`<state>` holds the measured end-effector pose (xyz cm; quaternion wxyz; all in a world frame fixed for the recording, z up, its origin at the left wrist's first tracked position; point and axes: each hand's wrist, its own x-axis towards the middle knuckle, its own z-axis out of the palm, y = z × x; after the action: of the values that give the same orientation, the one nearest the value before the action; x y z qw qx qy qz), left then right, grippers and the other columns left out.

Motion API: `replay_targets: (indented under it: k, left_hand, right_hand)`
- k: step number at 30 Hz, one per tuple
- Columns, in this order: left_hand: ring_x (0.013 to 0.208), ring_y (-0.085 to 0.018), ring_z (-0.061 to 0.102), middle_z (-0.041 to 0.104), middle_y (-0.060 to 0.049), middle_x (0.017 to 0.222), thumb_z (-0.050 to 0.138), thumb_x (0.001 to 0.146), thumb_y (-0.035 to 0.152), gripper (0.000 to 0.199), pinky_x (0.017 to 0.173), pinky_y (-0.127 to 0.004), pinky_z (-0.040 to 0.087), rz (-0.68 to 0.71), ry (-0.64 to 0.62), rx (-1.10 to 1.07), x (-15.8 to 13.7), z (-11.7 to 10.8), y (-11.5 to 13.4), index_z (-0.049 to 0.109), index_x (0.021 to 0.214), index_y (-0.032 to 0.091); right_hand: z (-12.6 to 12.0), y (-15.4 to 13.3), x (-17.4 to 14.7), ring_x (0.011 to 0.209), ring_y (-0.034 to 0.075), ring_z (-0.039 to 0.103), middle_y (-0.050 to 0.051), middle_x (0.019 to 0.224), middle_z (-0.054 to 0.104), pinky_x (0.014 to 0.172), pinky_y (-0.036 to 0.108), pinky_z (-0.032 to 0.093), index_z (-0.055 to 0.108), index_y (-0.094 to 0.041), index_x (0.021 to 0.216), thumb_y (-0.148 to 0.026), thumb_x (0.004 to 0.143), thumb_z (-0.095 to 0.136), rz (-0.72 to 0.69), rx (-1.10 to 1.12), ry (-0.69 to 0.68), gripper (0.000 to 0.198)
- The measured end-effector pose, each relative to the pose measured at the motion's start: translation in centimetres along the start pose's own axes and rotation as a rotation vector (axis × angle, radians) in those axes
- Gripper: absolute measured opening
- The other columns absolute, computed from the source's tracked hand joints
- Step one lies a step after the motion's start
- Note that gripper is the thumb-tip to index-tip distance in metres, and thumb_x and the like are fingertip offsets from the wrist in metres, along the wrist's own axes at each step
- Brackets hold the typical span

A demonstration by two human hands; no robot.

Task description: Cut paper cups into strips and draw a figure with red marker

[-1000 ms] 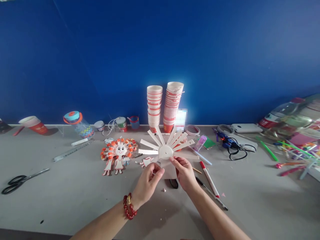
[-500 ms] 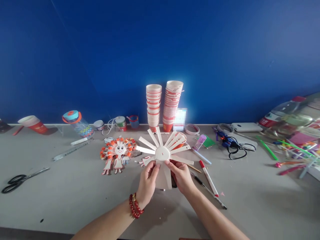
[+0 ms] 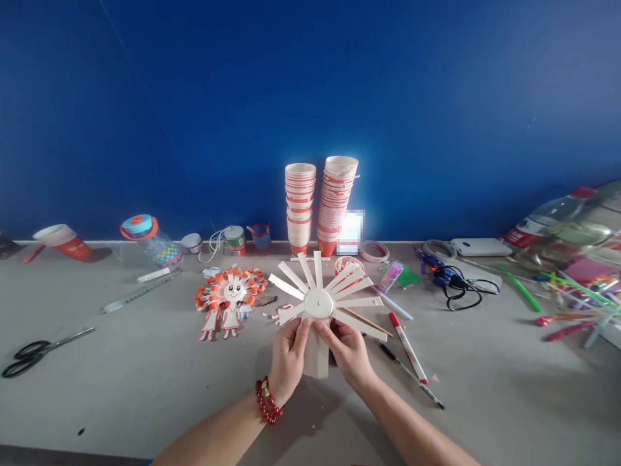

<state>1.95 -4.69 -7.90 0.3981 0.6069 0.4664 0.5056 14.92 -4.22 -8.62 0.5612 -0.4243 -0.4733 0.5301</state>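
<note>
Between my two hands is a paper cup [image 3: 319, 303] cut into strips, its white strips fanned out around the round base. My left hand [image 3: 290, 353] pinches its lower edge from the left, thumb in front; a red bead bracelet circles that wrist. From the right, my right hand [image 3: 350, 353] grips the same edge, its thumb close to the left one. One wider strip hangs down between the hands. Behind and to the left lie paper dolls [image 3: 231, 301] with curled orange strips around their heads. The fingers behind the cut cup are partly hidden.
Two tall stacks of paper cups [image 3: 299, 210] stand against the blue wall. Scissors [image 3: 43, 353] lie at left, near a ruler [image 3: 138, 294]. To the right are a red marker [image 3: 407, 347], a black pen [image 3: 412, 375], a glue gun [image 3: 444, 275] and a bottle [image 3: 546, 223].
The cut cup has turned clockwise a little in my hands and sits slightly lower. Both hands have shifted slightly down with it, still holding its edge.
</note>
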Motion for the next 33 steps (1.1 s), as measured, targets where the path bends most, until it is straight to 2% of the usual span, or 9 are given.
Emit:
replay_targets:
  k: [4,8,13,18,21,25,28,30,33]
  left_hand:
    - [0.068,-0.018,0.059,0.066,-0.006,0.072,0.052,0.092,0.045,0.035,0.063,-0.025,0.047,-0.055,-0.08,0.019,-0.5,0.0,-1.1,0.066,0.082,0.015]
    - [0.054,-0.012,0.047,0.056,-0.001,0.059,0.055,0.089,0.05,0.039,0.051,-0.022,0.037,-0.14,-0.147,-0.019,-0.8,-0.2,-1.8,0.061,0.073,0.014]
    - [0.061,-0.013,0.05,0.06,-0.001,0.07,0.058,0.088,0.043,0.027,0.054,-0.022,0.038,-0.136,-0.273,0.001,-0.3,-1.3,0.0,0.063,0.087,0.016]
    - [0.058,-0.012,0.044,0.051,0.002,0.063,0.053,0.091,0.04,0.027,0.053,-0.022,0.035,-0.054,-0.177,0.174,-0.2,-2.5,0.7,0.059,0.078,0.017]
    - [0.055,-0.012,0.044,0.049,0.002,0.061,0.053,0.09,0.043,0.03,0.052,-0.022,0.038,-0.065,-0.115,0.177,-0.8,-3.3,0.2,0.057,0.076,0.018]
    - [0.078,-0.018,0.062,0.067,-0.005,0.093,0.052,0.091,0.045,0.034,0.074,-0.029,0.053,-0.137,-0.167,-0.039,-1.7,-4.6,0.4,0.059,0.113,0.021]
    - [0.105,-0.024,0.063,0.066,-0.009,0.117,0.052,0.092,0.043,0.043,0.092,-0.037,0.052,-0.148,-0.198,-0.08,-2.4,-6.1,0.3,0.054,0.129,0.023]
    - [0.112,-0.026,0.061,0.065,-0.011,0.122,0.05,0.093,0.04,0.04,0.094,-0.038,0.052,-0.106,-0.227,0.027,-2.8,-7.2,-0.3,0.054,0.13,0.023]
    - [0.123,-0.025,0.054,0.059,-0.009,0.13,0.047,0.095,0.029,0.033,0.104,-0.042,0.044,0.095,-0.205,0.365,-2.9,-8.5,-1.7,0.057,0.126,0.027]
  right_hand:
    - [-0.6,0.2,0.5,0.067,0.019,0.061,0.005,0.072,0.069,0.064,0.028,0.049,0.071,-0.014,0.078,-0.05,0.079,0.072,-0.008,0.008,0.021,0.035]
    - [-0.8,-0.1,0.5,0.07,0.02,0.061,0.006,0.077,0.07,0.067,0.029,0.05,0.07,-0.014,0.082,-0.05,0.078,0.073,0.025,0.019,0.021,0.036]
    - [-1.0,-0.5,0.7,0.066,0.017,0.058,0.003,0.071,0.066,0.064,0.026,0.048,0.067,-0.016,0.076,-0.047,0.079,0.073,0.008,0.047,0.009,0.032]
    - [-0.9,-0.9,0.8,0.078,0.019,0.062,0.004,0.083,0.067,0.074,0.028,0.05,0.065,-0.018,0.09,-0.045,0.08,0.073,0.017,0.046,-0.18,0.03]
    - [-0.7,-0.5,0.6,0.072,0.016,0.059,0.002,0.081,0.063,0.067,0.025,0.049,0.062,-0.019,0.089,-0.041,0.079,0.074,-0.03,-0.015,-0.233,0.028]
    - [-0.3,0.5,0.1,0.064,0.013,0.054,-0.001,0.076,0.059,0.06,0.023,0.045,0.06,-0.019,0.089,-0.037,0.085,0.067,-0.077,-0.122,-0.245,0.019]
    - [0.0,0.5,-0.2,0.067,0.014,0.056,0.001,0.079,0.061,0.062,0.024,0.046,0.061,-0.019,0.092,-0.035,0.088,0.064,-0.073,-0.175,-0.283,0.017]
    - [-0.1,-0.2,-0.2,0.07,0.015,0.058,0.002,0.081,0.063,0.065,0.025,0.047,0.061,-0.019,0.093,-0.034,0.088,0.063,-0.075,-0.204,-0.289,0.016]
    - [-1.0,-1.7,0.0,0.074,0.017,0.06,0.003,0.083,0.064,0.067,0.027,0.048,0.062,-0.018,0.094,-0.035,0.088,0.062,-0.092,-0.253,-0.224,0.018]
